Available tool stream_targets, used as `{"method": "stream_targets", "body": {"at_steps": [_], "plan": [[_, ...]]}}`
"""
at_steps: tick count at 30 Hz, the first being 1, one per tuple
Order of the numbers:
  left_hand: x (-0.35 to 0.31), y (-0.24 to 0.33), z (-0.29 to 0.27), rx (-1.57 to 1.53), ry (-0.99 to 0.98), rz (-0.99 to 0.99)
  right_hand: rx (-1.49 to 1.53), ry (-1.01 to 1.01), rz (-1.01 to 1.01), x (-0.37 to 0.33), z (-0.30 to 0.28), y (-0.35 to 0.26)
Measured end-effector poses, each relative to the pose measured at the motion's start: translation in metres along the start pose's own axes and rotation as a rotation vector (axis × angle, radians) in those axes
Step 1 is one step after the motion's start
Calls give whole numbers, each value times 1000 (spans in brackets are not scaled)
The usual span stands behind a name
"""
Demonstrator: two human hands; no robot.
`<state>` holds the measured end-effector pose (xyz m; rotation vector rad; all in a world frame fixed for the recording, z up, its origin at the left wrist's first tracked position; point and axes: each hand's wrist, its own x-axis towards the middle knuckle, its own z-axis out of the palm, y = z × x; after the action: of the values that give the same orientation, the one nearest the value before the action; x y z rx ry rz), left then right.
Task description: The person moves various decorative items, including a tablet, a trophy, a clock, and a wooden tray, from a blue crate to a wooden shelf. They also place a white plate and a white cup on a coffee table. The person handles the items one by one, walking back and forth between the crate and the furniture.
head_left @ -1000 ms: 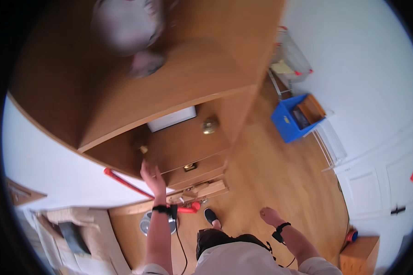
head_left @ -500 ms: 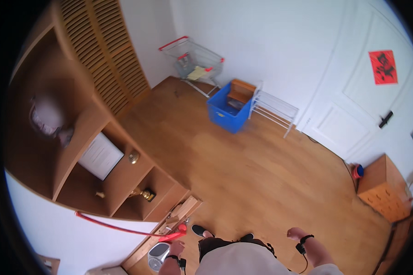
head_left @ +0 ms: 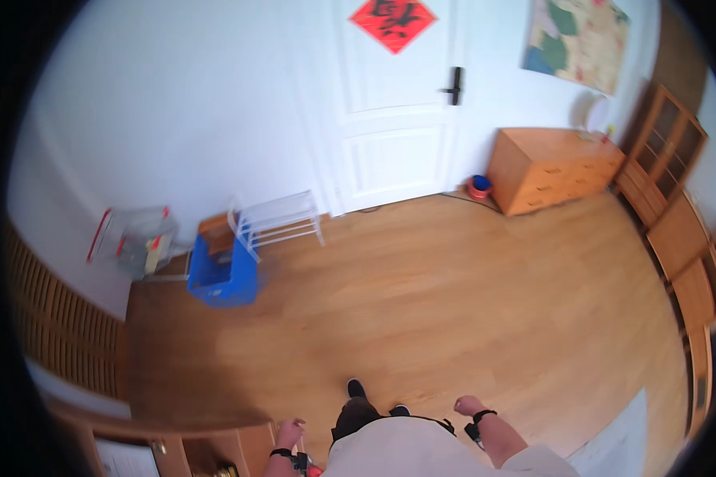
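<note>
My left hand [head_left: 289, 433] hangs low beside the wooden shelf unit [head_left: 256, 436], apart from it, fingers loosely bent and nothing seen in them. On the other side of my body, my right hand [head_left: 468, 406] hangs over the wooden floor [head_left: 422, 318], its fingers curled in with nothing visible inside. Each wrist wears a black strap with a small dark device. Partly hidden below my left hand is a red thing [head_left: 314, 471] at the lower edge.
By the far wall stand a wire shopping cart [head_left: 139, 238], a blue bin [head_left: 223, 286] and a white rack [head_left: 282, 216]. Right of the white door [head_left: 394, 159] are a red-and-blue bucket [head_left: 479, 188] and a wooden dresser [head_left: 557, 171]. Wooden cabinets [head_left: 660, 151] line the right side.
My view has swung to the right, so the door, dresser and cabinets show more and the shelf unit less. My feet are in a different stance. Both hands still hang low.
</note>
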<state>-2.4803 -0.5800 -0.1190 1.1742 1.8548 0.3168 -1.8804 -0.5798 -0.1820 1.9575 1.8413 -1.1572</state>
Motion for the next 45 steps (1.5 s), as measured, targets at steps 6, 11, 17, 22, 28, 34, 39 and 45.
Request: {"method": "stream_targets", "body": {"at_steps": [6,11,17,22,28,34,39,45], "plan": [[114,51,-47,146,92,-4,242,128,205,-1,19,-21],[198,137,-23,154,-93,120,339,18,486,0,37,12],[225,195,-29,184,-184,239,-38,142,192,68,-48,7],[243,167,-57,141,-182,39,223,89,205,145,-134,-41],[256,158,-78,-147,36,-129,270,-10,176,256,-234,-118],[258,87,-57,-56,238,-427,220,-135,129,378,-286,-174],[300,82,-73,-539,68,-638,0,-84,-8,489,-332,-213],[392,176,-144,-85,172,-201,-32,-102,10,587,-407,-235]]}}
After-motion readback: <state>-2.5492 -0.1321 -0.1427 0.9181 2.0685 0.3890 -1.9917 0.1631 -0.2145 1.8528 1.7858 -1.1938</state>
